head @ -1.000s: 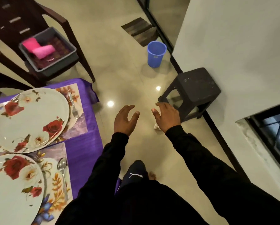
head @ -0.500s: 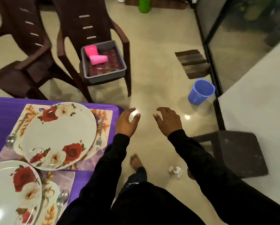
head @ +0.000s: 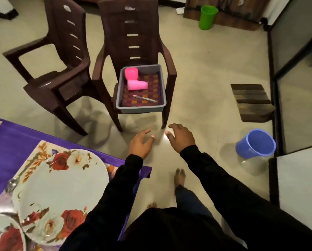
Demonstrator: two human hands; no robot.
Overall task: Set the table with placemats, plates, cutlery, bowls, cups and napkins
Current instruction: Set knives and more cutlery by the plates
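Both hands hang in the air over the bare floor, palms down, side by side but apart. The left hand (head: 140, 143) has its fingers loosely spread and slightly bent, holding nothing and touching nothing. The right hand (head: 181, 137) is the same: fingers relaxed and a little curved, empty. Black sleeves cover both arms to the wrists.

Beyond the hands, a grey tub (head: 140, 107) sits on the seat of the nearer brown chair (head: 133, 33). Inside it, one pink cup (head: 131, 73) stands at the far left corner and a second pink cup (head: 137, 85) lies on its side just in front of it. A metal piece of cutlery (head: 144, 98) lies on the patterned cloth lining the tub; its kind is too small to tell. A second brown chair (head: 61, 51) stands to the left.

At the near left, the table with a purple cloth (head: 10, 142) carries a floral placemat (head: 39, 151) with a rose-patterned plate (head: 61, 192) on it, and a spoon (head: 12, 183) just left of the plate. Another plate (head: 4, 234) shows at the near edge.

A blue bucket (head: 254, 144) stands on the floor to the right, a green bucket (head: 207, 17) far off. No writing or brand can be read anywhere.
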